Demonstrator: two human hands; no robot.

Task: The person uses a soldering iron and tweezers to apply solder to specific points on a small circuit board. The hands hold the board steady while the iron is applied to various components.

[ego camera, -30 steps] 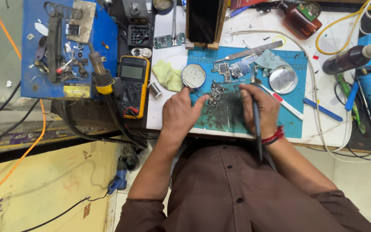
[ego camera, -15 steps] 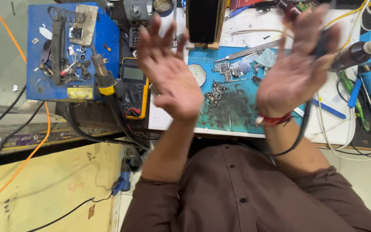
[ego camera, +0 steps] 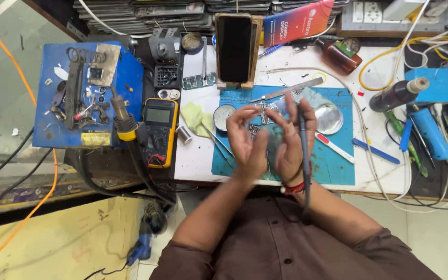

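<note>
Hands [ego camera: 270,137] w/ small part above blue mat [ego camera: 338,166]

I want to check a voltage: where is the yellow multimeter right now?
In the head view the yellow multimeter lies left of the teal work mat, between the blue tool tray and the person's left hand.

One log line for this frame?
left hand: raised, empty | right hand: raised, holds black tool | below: blue mat, small parts | multimeter left
</note>
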